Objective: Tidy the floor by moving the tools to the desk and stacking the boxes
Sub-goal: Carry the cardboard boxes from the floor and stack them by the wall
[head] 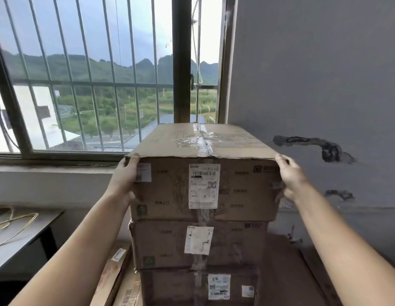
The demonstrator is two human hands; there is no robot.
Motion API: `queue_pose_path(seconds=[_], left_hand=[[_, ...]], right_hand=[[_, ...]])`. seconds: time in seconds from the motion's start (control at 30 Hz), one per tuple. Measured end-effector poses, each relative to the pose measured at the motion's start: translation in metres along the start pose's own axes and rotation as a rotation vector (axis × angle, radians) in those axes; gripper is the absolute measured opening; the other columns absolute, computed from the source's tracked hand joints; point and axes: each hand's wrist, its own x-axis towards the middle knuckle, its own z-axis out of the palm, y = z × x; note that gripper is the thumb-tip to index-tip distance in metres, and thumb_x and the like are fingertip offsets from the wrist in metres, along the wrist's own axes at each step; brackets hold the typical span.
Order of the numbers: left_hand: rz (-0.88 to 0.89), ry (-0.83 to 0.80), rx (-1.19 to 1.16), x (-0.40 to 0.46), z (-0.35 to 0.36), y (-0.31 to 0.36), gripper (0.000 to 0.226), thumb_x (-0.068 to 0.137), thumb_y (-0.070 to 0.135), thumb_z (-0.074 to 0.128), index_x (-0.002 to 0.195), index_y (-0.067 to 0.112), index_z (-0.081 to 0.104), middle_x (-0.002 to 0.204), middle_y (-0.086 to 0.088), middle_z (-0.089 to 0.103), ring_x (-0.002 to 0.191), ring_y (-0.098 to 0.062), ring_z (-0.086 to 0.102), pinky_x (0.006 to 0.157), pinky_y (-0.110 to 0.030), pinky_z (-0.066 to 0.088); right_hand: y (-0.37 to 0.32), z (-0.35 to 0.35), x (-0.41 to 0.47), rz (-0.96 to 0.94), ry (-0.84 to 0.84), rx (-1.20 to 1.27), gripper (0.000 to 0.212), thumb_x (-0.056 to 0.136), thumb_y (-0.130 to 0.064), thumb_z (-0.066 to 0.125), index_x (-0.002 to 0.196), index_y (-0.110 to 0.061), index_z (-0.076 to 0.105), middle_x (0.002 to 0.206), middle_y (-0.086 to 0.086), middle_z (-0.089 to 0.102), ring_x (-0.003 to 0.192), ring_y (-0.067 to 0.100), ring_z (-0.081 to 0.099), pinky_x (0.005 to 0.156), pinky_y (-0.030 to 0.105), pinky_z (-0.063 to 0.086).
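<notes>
Fig.: stack of 3 cardboard boxes, viewed from my head; all places given rel. to the top box.

Left of top box: 1 desk, flat grey top, w/ thin yellowish cable looped on it, well below and to the left. Behind and above-left, 1 window w/ slim vertical metal bars, dark frame.

At top box's left edge: my left hand, arm stretched up and fwd. Palm flat on the left side face, thumb hooked over the top left corner; the other fingers lie round the side, out of view, so can't tell their spread.

Top box: brown corrugated card, rectangular, clear tape along the top seam, 1 large white shipping label on the front face plus 1 small sticker near the left edge. Sits directly on the middle box, overhanging it slightly on the right. Middle box rests on the bottom box; each of these has white labels on its front.

At top box's right edge: my right hand, arm likewise extended. Fingers together, curled over the top right corner, palm pressed on the right side face.

Right of top box: grey plastered wall, matte, w/ 2 dark rough gouges. Below-left of stack: flat cartons lying low.
</notes>
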Motion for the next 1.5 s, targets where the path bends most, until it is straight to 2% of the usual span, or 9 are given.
queue_pose_path(seconds=[0.17, 0.3, 0.47, 0.7, 0.83, 1.0, 1.17, 1.37, 1.5], left_hand=[[-0.02, 0.018, 0.019, 0.005, -0.009, -0.001, 0.042, 0.093, 0.045, 0.051, 0.127, 0.021, 0.051, 0.116, -0.011, 0.064, 0.093, -0.028, 0.064, 0.065, -0.052, 0.055], [-0.023, -0.02, 0.039, 0.0, -0.012, 0.004, 0.042, 0.092, 0.046, 0.051, 0.127, 0.022, 0.052, 0.116, -0.009, 0.065, 0.092, -0.026, 0.065, 0.057, -0.044, 0.055], [0.193, -0.058, 0.177, -0.05, -0.015, -0.003, 0.032, 0.097, 0.029, 0.048, 0.129, 0.022, 0.044, 0.115, 0.004, 0.061, 0.1, -0.012, 0.059, 0.085, -0.039, 0.049], [0.157, -0.475, 0.387, -0.151, -0.075, -0.082, 0.031, 0.094, 0.016, 0.052, 0.122, 0.028, 0.055, 0.119, 0.001, 0.064, 0.113, -0.01, 0.059, 0.102, -0.037, 0.044], [0.026, -0.765, 0.505, -0.217, -0.109, -0.14, 0.029, 0.091, 0.006, 0.056, 0.108, 0.03, 0.059, 0.103, 0.002, 0.071, 0.099, -0.001, 0.064, 0.082, -0.01, 0.048], [-0.227, -0.989, 0.541, -0.3, -0.142, -0.201, 0.024, 0.086, 0.025, 0.058, 0.11, 0.024, 0.059, 0.105, 0.013, 0.07, 0.097, -0.005, 0.066, 0.076, -0.008, 0.047], [-0.395, -1.193, 0.592, -0.395, -0.157, -0.215, 0.033, 0.088, -0.005, 0.053, 0.106, 0.021, 0.062, 0.098, 0.013, 0.072, 0.09, -0.005, 0.068, 0.073, -0.009, 0.049], [-0.425, -1.422, 0.556, -0.497, -0.16, -0.214, 0.036, 0.085, -0.008, 0.057, 0.102, 0.021, 0.07, 0.095, -0.002, 0.074, 0.085, -0.007, 0.07, 0.07, -0.007, 0.048], [-0.417, -1.676, 0.521, -0.594, -0.164, -0.22, 0.036, 0.085, -0.01, 0.057, 0.103, 0.019, 0.067, 0.098, 0.004, 0.074, 0.086, -0.01, 0.07, 0.072, -0.008, 0.048]], right_hand=[[0.005, 0.007, 0.006, -0.068, 0.019, -0.03, 0.027, 0.096, -0.041, 0.047, 0.113, -0.021, 0.053, 0.103, 0.01, 0.059, 0.086, 0.026, 0.055, 0.058, 0.03, 0.043], [-0.002, 0.006, -0.009, -0.054, -0.017, 0.012, 0.029, 0.096, -0.04, 0.049, 0.116, -0.019, 0.053, 0.099, 0.003, 0.06, 0.076, 0.021, 0.055, 0.038, 0.02, 0.045], [0.013, -0.015, -0.078, -0.206, 0.002, -0.106, 0.057, 0.093, -0.036, 0.053, 0.144, -0.021, 0.033, 0.13, -0.01, 0.041, 0.119, 0.009, 0.041, 0.097, 0.028, 0.037], [0.097, -0.063, -0.276, -0.156, -0.19, -0.3, 0.055, 0.079, -0.042, 0.056, 0.132, -0.042, 0.041, 0.13, -0.027, 0.053, 0.124, -0.011, 0.042, 0.101, 0.02, 0.035], [0.161, -0.095, -0.402, 0.045, -0.043, -0.33, 0.056, 0.075, -0.037, 0.059, 0.128, -0.047, 0.044, 0.121, -0.038, 0.053, 0.117, -0.015, 0.047, 0.1, 0.02, 0.039], [0.203, -0.118, -0.559, 0.315, 0.191, -0.424, 0.064, 0.061, -0.081, 0.058, 0.119, -0.072, 0.034, 0.123, -0.04, 0.051, 0.117, -0.014, 0.048, 0.095, 0.016, 0.037], [0.202, -0.116, -0.674, 0.469, 0.413, -0.307, 0.077, 0.083, -0.012, 0.068, 0.112, -0.076, 0.036, 0.121, -0.039, 0.053, 0.117, -0.012, 0.049, 0.098, 0.019, 0.038], [0.184, -0.127, -0.782, 0.5, 0.77, -0.237, 0.056, 0.065, -0.061, 0.07, 0.115, -0.064, 0.045, 0.118, -0.033, 0.059, 0.114, -0.009, 0.054, 0.092, 0.009, 0.043], [0.166, -0.149, -0.884, 0.52, 0.987, -0.164, 0.066, 0.071, -0.027, 0.078, 0.107, -0.071, 0.045, 0.114, -0.036, 0.059, 0.11, -0.011, 0.055, 0.087, 0.004, 0.041]])
